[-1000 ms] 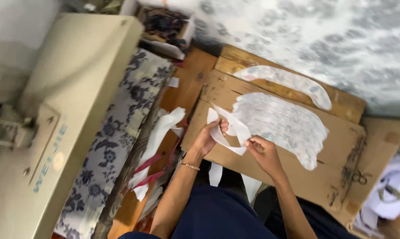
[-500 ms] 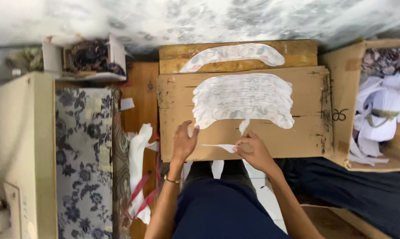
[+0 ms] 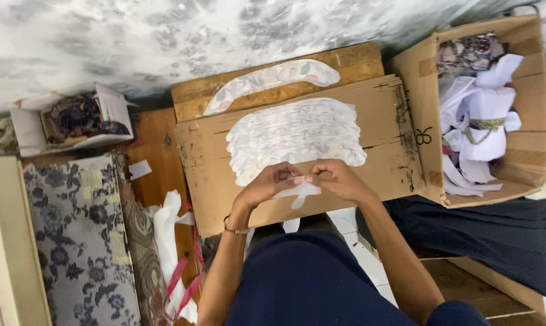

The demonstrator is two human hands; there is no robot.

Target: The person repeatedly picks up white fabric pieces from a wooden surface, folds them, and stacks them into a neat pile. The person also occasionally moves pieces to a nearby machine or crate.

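Observation:
My left hand (image 3: 271, 184) and my right hand (image 3: 338, 179) meet over a flat sheet of cardboard (image 3: 387, 145) on my lap. Both pinch a small white fabric piece (image 3: 298, 193) between their fingertips, its ends drooping below. Just beyond the hands lies a fanned stack of white curved fabric pieces (image 3: 294, 136) with a faint print. A single long curved piece (image 3: 273, 78) rests on a wooden board (image 3: 351, 63) behind the cardboard. A thin bracelet circles my left wrist.
An open cardboard box (image 3: 529, 163) at the right holds white and patterned cloth. A small white box (image 3: 28, 124) with dark scraps stands at the left. Floral fabric (image 3: 73, 235) and white and red strips (image 3: 170, 253) lie at my left. Dark cloth (image 3: 496, 235) lies at the right.
The view has swung until the cardboard lies square ahead. My hands came together from apart, and the white piece went from lying flat to being gathered between the fingertips.

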